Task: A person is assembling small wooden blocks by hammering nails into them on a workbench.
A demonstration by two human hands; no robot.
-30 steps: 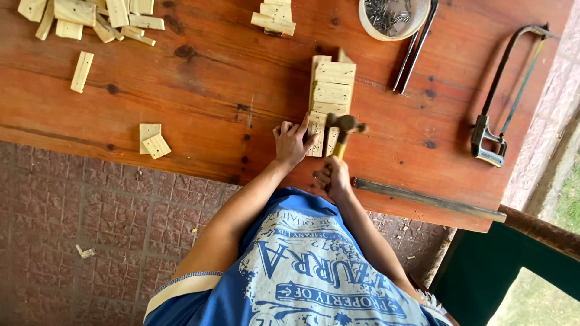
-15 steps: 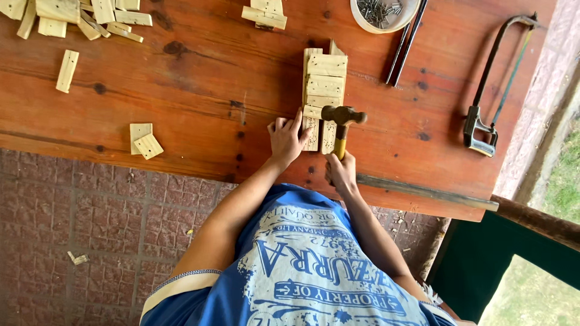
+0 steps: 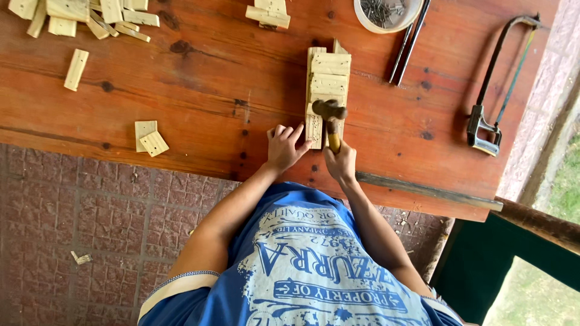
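The right hand (image 3: pixel 341 162) has its fingers wrapped tight around the yellow handle of a hammer (image 3: pixel 330 121), whose dark head sits just past the fingertips, on top of a wooden piece (image 3: pixel 327 84) made of short pale slats laid across longer strips. The left hand (image 3: pixel 284 147) lies beside it with fingers spread fairly wide and flat, holding nothing; its fingertips (image 3: pixel 300 131) press against the near end of the wooden piece, right next to the hammer handle. Both hands rest near the front edge of a reddish wooden table (image 3: pixel 211 72). Beyond the fingers, past the far end of the wooden piece, a white bowl (image 3: pixel 362 18) of dark nails sits at the table's far edge, with two thin dark rods (image 3: pixel 409 41) lying just beside it. Well out from the right hand, a hacksaw (image 3: pixel 496 90) lies near the table's end. Out from the left hand, two small blocks (image 3: pixel 150 137) lie together near the front edge, a single slat (image 3: pixel 76 69) lies farther off, and a heap of offcuts (image 3: pixel 84 15) fills the far corner. Another small stack of slats (image 3: pixel 268 13) lies straight beyond the left fingers at the far edge.
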